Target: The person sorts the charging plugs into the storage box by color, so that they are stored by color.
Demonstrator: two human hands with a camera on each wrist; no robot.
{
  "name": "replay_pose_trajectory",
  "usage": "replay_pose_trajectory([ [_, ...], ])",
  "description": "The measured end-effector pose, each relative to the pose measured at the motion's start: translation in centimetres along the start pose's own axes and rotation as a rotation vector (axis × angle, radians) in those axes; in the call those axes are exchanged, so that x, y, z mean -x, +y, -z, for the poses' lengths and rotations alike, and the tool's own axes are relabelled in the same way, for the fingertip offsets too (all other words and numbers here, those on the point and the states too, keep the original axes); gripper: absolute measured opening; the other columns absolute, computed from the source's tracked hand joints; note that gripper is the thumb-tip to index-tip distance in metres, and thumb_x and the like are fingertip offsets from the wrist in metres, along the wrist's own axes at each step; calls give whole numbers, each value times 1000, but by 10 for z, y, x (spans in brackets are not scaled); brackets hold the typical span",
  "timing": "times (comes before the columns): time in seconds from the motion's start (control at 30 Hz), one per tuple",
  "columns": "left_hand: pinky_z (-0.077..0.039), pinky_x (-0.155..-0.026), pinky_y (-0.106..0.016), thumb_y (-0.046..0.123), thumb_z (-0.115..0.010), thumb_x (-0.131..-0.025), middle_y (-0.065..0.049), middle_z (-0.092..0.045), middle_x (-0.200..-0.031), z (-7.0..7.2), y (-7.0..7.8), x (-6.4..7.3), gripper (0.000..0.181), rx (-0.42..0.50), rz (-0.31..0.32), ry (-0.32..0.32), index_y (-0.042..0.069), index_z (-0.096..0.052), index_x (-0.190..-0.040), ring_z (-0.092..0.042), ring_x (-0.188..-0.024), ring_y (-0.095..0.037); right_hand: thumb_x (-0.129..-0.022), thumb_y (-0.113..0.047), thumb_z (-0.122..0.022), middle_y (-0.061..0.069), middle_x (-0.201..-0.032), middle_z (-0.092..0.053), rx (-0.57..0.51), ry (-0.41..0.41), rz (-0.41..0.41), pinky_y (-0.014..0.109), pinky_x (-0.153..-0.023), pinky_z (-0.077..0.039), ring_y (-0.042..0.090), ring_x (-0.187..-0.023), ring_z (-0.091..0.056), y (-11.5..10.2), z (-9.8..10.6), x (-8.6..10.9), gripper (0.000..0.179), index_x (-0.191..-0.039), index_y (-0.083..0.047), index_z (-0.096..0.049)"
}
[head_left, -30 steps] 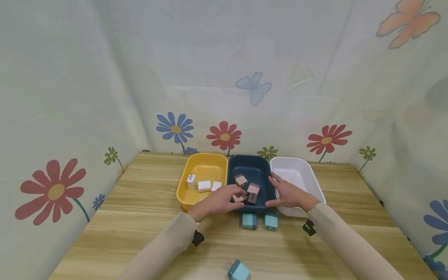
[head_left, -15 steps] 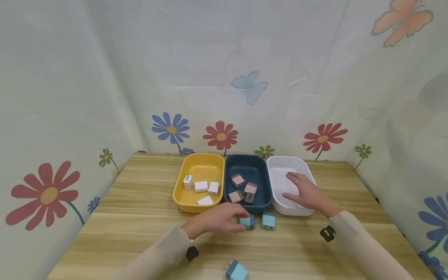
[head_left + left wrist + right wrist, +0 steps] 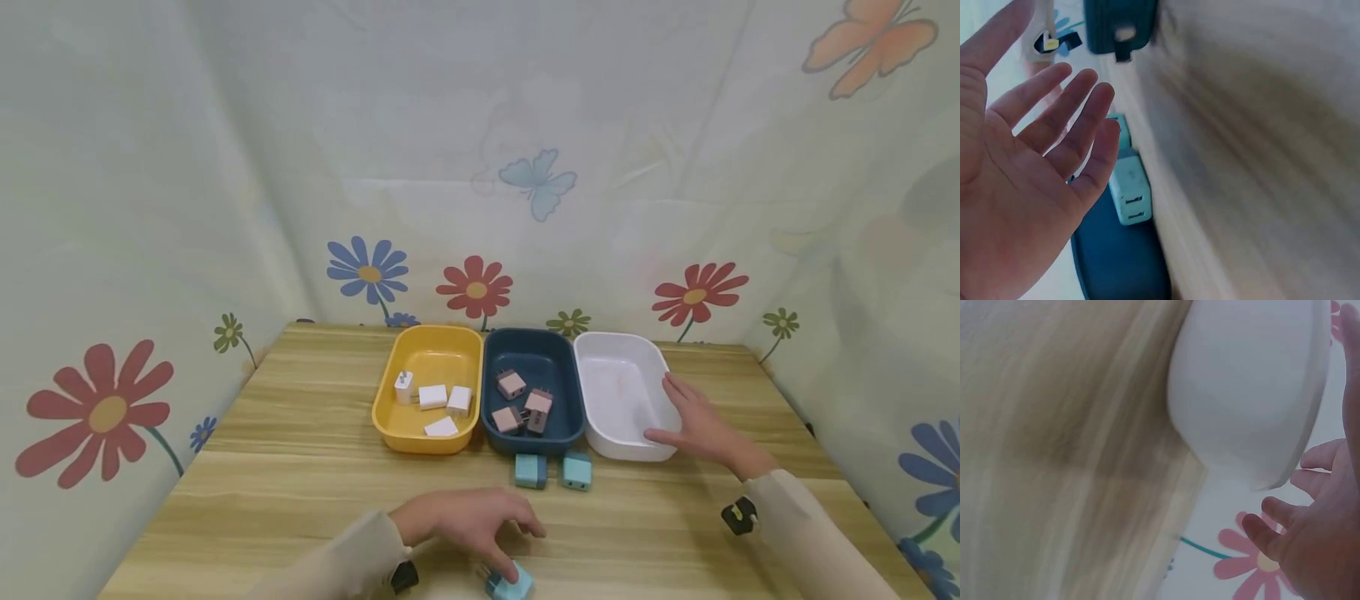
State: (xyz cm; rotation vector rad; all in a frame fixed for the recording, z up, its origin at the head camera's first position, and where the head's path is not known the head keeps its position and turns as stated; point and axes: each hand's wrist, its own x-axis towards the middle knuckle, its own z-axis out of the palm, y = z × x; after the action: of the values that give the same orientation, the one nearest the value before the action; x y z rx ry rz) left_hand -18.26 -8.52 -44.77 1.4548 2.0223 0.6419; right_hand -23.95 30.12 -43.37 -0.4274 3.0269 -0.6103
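My left hand is low over the nearest light-blue charger plug, fingers spread and loosely bent. In the head view its thumb overlaps the plug; the left wrist view shows a gap between the palm and that plug's dark-blue prong end. My right hand is at the right side of the white tray, its fingers extended along the rim; whether they touch it I cannot tell. Two more light-blue plugs, one with its prongs to the right and one beside it, lie before the dark-blue tray.
Several white charger plugs lie in the yellow tray. Several pink-and-brown plugs are in the dark-blue tray. All three trays stand side by side on the wooden table, before a flowered cloth backdrop.
My left hand has let go of a pink plug in the dark-blue tray and come back to the nearest light-blue plug. My right hand has moved right, from the dark-blue tray to the white one.
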Motion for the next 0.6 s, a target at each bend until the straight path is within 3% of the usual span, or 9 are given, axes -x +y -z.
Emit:
replay_pose_trajectory([
  [0.2, -42, -89, -16, 31, -74, -83, 12, -55, -122, -7, 0, 0, 53, 33, -10, -56, 16, -56, -130, -49, -106, 4, -80, -51, -70, 31, -151, -4, -73, -57, -78, 69, -100, -16, 53, -133, -10, 8, -3, 4, 106, -147, 8, -13],
  [0.6, -41, -87, -14, 28, -75, -82, 15, -54, -120, -13, -3, 1, 53, -8, -8, -112, 18, -56, -130, -49, -102, 5, -82, -51, -67, 35, -150, -3, -141, -92, -101, 66, -103, -15, 53, -134, -10, 22, -10, 4, 110, -146, 11, -3],
])
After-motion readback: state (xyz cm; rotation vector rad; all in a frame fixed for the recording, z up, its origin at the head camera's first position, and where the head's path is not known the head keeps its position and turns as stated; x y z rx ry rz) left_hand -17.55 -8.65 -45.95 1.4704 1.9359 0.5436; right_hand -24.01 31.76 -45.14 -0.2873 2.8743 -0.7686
